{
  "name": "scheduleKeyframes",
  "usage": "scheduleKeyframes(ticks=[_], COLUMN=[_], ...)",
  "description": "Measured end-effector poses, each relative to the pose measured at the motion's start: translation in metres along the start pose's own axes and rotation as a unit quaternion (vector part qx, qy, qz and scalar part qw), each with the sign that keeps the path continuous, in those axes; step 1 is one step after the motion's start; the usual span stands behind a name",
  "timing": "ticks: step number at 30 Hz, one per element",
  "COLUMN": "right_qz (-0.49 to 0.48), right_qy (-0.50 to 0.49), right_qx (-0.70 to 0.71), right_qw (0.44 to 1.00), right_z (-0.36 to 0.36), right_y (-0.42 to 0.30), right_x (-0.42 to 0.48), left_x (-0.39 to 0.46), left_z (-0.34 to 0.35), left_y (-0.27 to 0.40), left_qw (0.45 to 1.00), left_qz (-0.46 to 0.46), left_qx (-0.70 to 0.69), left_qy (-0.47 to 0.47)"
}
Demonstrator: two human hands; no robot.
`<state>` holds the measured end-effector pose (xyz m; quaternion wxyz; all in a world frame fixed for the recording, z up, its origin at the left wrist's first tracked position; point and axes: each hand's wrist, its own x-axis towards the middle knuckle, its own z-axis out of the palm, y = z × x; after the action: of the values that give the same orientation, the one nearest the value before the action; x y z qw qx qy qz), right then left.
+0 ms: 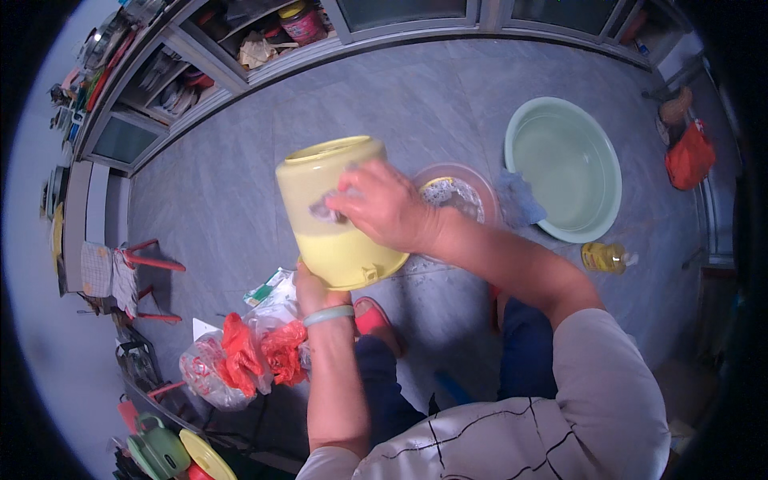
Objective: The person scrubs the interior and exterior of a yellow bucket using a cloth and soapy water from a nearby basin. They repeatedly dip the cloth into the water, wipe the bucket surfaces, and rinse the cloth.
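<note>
A yellow plastic bucket [324,252] is held up in front of me, tilted, with its base away from me and its wide rim towards me. My left hand [318,285] grips that rim from below; some of its fingers are hidden by the bucket. My right hand [387,207] pinches a small greyish scrubbing pad [324,209] against the bucket's outer wall and is blurred. Partly behind my right forearm stands a pinkish basin [491,195] with sudsy water. Beside it, a pale green tub [512,135] holds water, and a blue mesh cloth [521,198] hangs over its edge.
A bottle of yellow liquid [603,258] lies by the tub. Red and clear plastic bags [240,354] are bunched at my left, near a red-legged stool [156,261]. Low cabinets [288,63] line the far side. A red bag [690,157] hangs at the right.
</note>
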<state>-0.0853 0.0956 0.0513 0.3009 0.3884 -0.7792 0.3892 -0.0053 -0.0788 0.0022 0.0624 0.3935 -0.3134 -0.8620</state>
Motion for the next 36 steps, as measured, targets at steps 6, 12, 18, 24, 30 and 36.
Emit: scheduleKeyframes(ticks=[6, 12, 18, 24, 30, 36], right_qz=[-0.051, 0.045, -0.009, 0.063, -0.061, 0.058], right_qy=[-0.089, 0.027, -0.077, 0.021, -0.132, -0.005], right_qx=[0.045, 0.020, 0.030, -0.003, 0.041, 0.006], right_qw=[0.994, 0.998, 0.997, 0.998, 0.989, 0.998], right_z=[0.013, 0.006, 0.017, 0.014, 0.019, 0.016], right_y=[-0.008, 0.036, 0.002, 0.027, -0.003, 0.033], right_x=[-0.037, 0.003, -0.023, 0.013, -0.024, 0.021], left_x=[0.006, 0.011, 0.017, 0.011, 0.013, 0.017], left_z=[-0.007, -0.015, -0.018, -0.014, -0.011, -0.020], left_y=[0.002, 0.000, 0.000, -0.002, 0.001, -0.001], left_qw=[1.000, 1.000, 1.000, 0.999, 0.999, 0.999], left_qz=[0.003, 0.017, 0.009, 0.024, 0.007, 0.012], left_qx=[-0.027, -0.017, -0.016, -0.008, -0.021, -0.020], left_qy=[-0.008, 0.002, -0.012, 0.028, 0.037, 0.023])
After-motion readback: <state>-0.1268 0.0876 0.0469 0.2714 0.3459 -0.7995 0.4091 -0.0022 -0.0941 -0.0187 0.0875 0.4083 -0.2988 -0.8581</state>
